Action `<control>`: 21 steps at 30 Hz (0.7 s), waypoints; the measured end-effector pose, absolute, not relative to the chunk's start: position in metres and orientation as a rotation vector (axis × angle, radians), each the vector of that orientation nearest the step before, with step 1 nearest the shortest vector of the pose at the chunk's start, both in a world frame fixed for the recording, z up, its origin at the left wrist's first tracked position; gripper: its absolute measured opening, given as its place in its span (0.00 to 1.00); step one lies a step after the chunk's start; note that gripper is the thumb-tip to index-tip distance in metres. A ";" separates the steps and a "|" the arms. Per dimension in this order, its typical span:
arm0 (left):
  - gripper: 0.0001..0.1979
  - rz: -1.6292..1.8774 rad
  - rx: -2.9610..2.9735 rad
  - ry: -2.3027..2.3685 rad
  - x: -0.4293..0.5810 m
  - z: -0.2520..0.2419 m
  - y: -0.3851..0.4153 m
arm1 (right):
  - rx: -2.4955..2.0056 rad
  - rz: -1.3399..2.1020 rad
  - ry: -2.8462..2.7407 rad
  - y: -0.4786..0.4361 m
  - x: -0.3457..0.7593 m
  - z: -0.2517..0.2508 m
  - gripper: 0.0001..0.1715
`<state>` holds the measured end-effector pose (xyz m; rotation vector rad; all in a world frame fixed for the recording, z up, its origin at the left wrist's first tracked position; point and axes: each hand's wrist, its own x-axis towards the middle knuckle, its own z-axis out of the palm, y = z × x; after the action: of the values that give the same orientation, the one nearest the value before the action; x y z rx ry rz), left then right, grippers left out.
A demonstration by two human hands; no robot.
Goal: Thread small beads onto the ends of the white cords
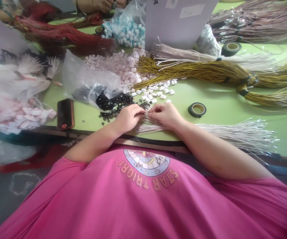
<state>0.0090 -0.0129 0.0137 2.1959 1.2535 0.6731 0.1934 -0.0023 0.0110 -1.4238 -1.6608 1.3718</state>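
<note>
My left hand [130,117] and my right hand [167,115] meet at the front edge of the table, fingers pinched close together. Between their fingertips is a small cluster of thin white wires [148,107], its ends fanning upward. Any small part in the fingertips is hidden. A bundle of white wires [235,132] lies along the edge under my right forearm, its near ends just below my hands. Small black parts [115,103] are heaped beyond my left hand. White plastic connectors [155,91] lie scattered past my fingers.
A roll of black tape [197,109] lies right of my hands, a phone [65,114] to the left. Yellow wire bundles [198,73] stretch across behind. A clear plastic bag [88,78] and pink-white pieces [29,116] occupy the left. Another person's hands [101,5] show at the far side.
</note>
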 end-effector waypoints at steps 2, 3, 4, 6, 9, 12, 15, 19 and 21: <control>0.09 0.539 2.284 1.320 -0.001 0.022 -0.013 | -1.412 1.472 -1.564 -0.002 0.194 0.012 0.12; 0.09 0.460 2.308 1.372 -0.008 0.026 -0.011 | -1.394 1.527 -1.529 -0.001 0.194 0.012 0.12; 0.10 0.399 2.312 1.441 -0.016 0.030 -0.009 | -1.374 1.570 -1.506 -0.001 0.195 0.013 0.12; 0.11 0.390 2.296 1.631 -0.036 0.036 -0.002 | -1.346 1.609 -1.513 0.000 0.196 0.015 0.11; 0.09 0.345 2.237 1.788 -0.063 0.034 0.009 | -1.364 1.634 -1.548 0.001 0.197 0.016 0.10; 0.07 0.291 2.205 1.772 -0.074 0.024 0.016 | -1.365 1.647 -1.546 0.002 0.197 0.015 0.11; 0.06 0.334 2.166 1.759 -0.074 0.015 0.018 | -1.368 1.631 -1.575 0.002 0.197 0.013 0.11; 0.05 0.357 2.114 1.771 -0.069 0.017 0.017 | -1.354 1.564 -1.612 0.003 0.198 0.010 0.08; 0.05 0.405 2.099 1.752 -0.066 0.025 0.013 | -1.329 1.552 -1.627 0.003 0.198 0.009 0.05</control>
<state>-0.0660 0.0126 0.0246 2.0992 1.7524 0.4047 0.1975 0.0026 0.0088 -1.3288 -1.6273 1.5515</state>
